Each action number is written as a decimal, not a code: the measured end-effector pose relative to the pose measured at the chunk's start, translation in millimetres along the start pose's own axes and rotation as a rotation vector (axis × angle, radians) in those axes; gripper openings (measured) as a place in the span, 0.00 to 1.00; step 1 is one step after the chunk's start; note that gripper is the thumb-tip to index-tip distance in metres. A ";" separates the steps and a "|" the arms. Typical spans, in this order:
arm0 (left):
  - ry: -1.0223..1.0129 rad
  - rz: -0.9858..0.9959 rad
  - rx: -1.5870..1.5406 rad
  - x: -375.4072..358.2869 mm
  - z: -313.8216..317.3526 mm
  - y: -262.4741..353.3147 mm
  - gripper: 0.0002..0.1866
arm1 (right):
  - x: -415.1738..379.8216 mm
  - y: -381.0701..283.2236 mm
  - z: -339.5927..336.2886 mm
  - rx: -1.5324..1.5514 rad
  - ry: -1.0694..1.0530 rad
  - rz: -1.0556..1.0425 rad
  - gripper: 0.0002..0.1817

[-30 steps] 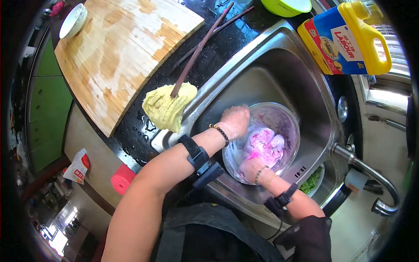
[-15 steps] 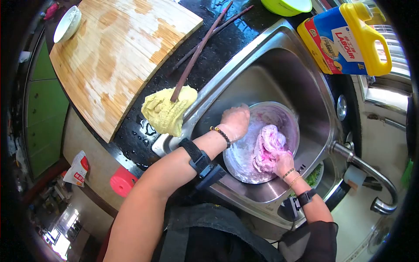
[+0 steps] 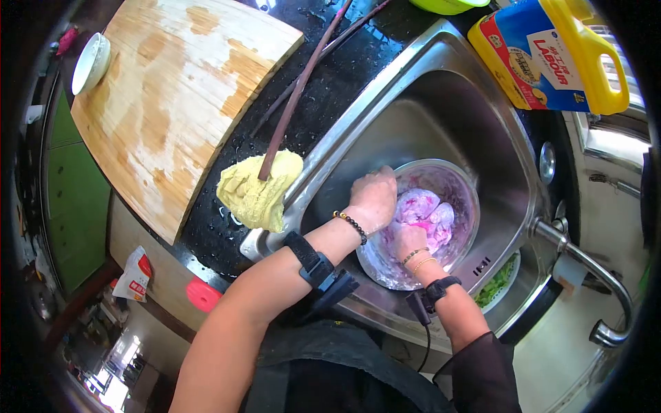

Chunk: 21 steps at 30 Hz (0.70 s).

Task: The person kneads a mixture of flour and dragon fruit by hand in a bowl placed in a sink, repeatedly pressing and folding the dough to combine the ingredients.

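Note:
A metal mixing bowl (image 3: 473,199) stands in the sink, its inside smeared with white and purple residue. In it lies a soft pink and purple dough (image 3: 441,227). My left hand (image 3: 374,196) is closed over the bowl's left rim; the fingertips are hidden behind the knuckles. Down inside the bowl, my right hand (image 3: 411,241) is closed and pressed into the dough's near left side, with the fingers mostly out of sight. A lump of yellow dough (image 3: 251,189) rests on the black counter by the sink's left edge.
A wooden cutting board (image 3: 186,103) carries a white bowl (image 3: 91,63). Long brown chopsticks (image 3: 299,93) reach the yellow dough. A yellow jug (image 3: 551,62) stands behind the steel sink (image 3: 413,124). The faucet (image 3: 585,258) and a bowl of chopped greens (image 3: 496,286) are on the right.
My right hand has moved left across the bowl and into the dough, which is now bunched rounder. My left hand stays on the rim. The view has shifted slightly.

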State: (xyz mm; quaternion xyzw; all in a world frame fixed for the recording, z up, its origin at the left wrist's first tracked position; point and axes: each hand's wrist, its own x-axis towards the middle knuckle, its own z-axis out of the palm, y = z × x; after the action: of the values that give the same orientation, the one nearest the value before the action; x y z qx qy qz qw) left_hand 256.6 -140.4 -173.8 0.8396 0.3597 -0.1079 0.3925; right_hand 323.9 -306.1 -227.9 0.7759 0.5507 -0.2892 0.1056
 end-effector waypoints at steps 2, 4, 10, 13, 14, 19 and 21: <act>-0.021 0.003 -0.005 -1.9 -1.3 0.1 0.11 | -0.6 -3.1 -4.3 0.011 -0.007 0.017 0.09; -0.017 0.016 -0.002 0.1 -5.5 0.2 0.11 | 5.2 -0.9 -10.8 0.094 0.008 0.016 0.14; -0.004 0.055 -0.016 1.0 0.8 -3.7 0.13 | 0.3 23.4 -58.6 1.608 -0.672 0.162 0.14; -0.010 0.042 -0.007 1.1 -1.3 -3.1 0.13 | -11.5 33.8 -41.6 2.086 -0.511 0.181 0.13; -0.011 0.045 0.006 -0.5 -3.9 -1.7 0.13 | -10.0 43.8 -35.5 2.029 -0.255 0.370 0.14; 0.012 0.078 0.047 2.2 3.1 -3.5 0.12 | -9.3 73.5 -24.7 1.765 0.100 0.516 0.13; 0.016 0.069 0.064 1.3 0.7 -3.5 0.11 | 0.2 86.8 0.2 1.244 0.285 0.297 0.11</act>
State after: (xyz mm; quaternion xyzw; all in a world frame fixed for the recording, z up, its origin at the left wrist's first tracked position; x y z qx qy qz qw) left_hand 255.2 -138.7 -176.9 0.8644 0.3300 -0.0988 0.3662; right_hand 403.4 -338.3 -241.5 0.7905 0.1763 -0.4306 -0.3981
